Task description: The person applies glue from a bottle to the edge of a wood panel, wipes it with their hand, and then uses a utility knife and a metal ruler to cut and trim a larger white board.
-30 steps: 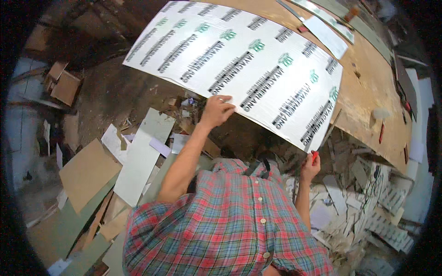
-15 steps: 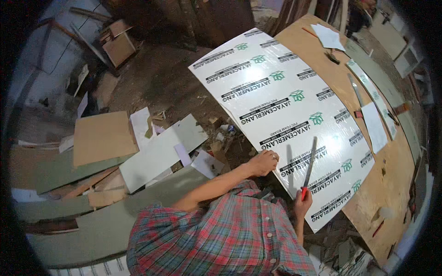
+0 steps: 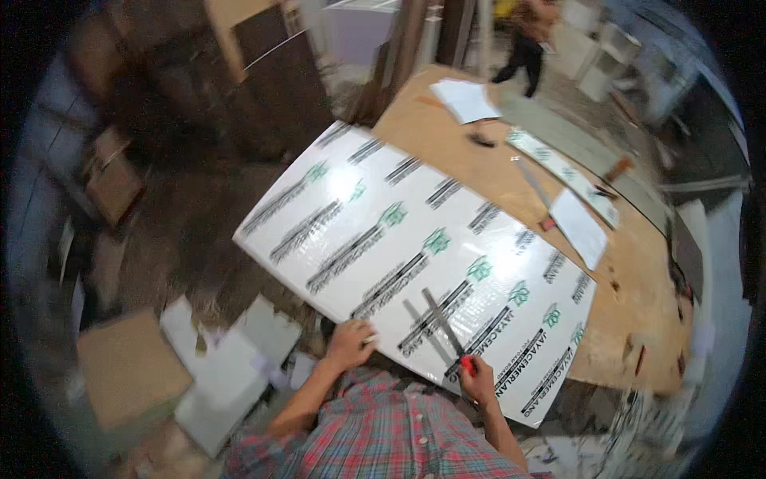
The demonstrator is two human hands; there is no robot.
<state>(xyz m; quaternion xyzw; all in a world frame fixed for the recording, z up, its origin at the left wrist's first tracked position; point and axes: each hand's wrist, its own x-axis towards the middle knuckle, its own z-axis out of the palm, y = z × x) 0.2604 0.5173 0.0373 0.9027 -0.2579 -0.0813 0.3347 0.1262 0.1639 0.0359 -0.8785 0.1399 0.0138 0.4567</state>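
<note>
A large white foam board (image 3: 343,231) with rows of green and black print lies tilted across the near-left part of the wooden tabletop (image 3: 638,335), reaching past it toward my body. My left hand (image 3: 351,345) is closed on the board's near edge, fingers curled over the top. In my right hand (image 3: 479,382) is a long narrow grey blade with a red handle (image 3: 444,321); its exact kind is not clear. The blade points away and slightly left over the board, with a dark shadow or reflection beside it.
On the tabletop are white sheets (image 3: 578,227), a printed strip (image 3: 562,172), a metal ruler (image 3: 533,182) and a brush-like dark item (image 3: 482,139). Board offcuts (image 3: 219,383) and a brown panel (image 3: 134,363) lie at lower left. Another person (image 3: 527,44) stands at the back.
The view has swung to the right, bringing the other person into sight. The blade now points left of straight ahead instead of right. My left hand stays on the board's edge.
</note>
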